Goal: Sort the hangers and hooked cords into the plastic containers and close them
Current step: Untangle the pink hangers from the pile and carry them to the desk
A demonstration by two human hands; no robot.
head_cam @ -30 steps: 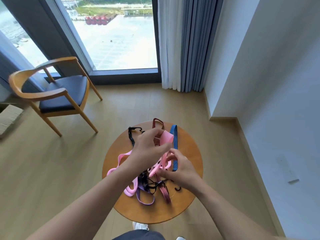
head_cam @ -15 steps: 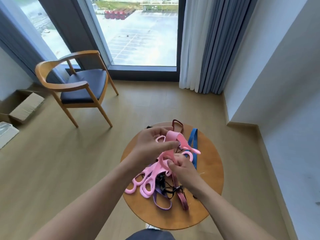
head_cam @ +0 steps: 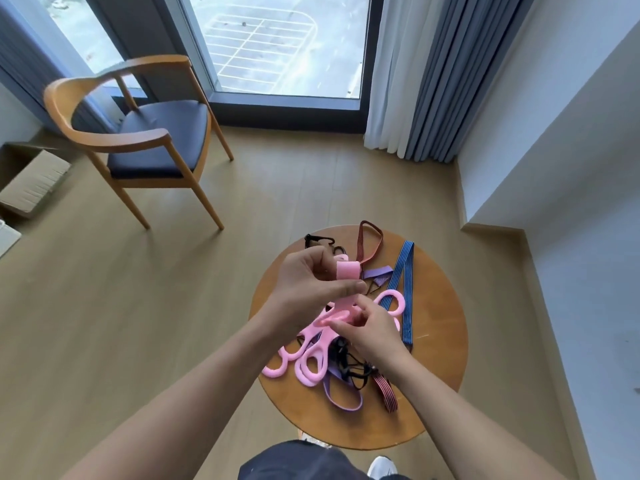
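Your left hand (head_cam: 308, 282) still grips the folded top of the pink hanger (head_cam: 348, 270) above the round table (head_cam: 440, 341), and your right hand (head_cam: 370, 327) pinches its middle. Since 0.5 s ago, 1 pink ring has swung out beside the blue cord (head_cam: 409, 289); the black hooked cords (head_cam: 349, 370) stay heaped underneath.

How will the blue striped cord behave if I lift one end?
Probably floppy: the blue striped cord lies flat, folded into a narrow loop on the table. Likely light, being thin, so it should trail and dangle rather than hold shape.
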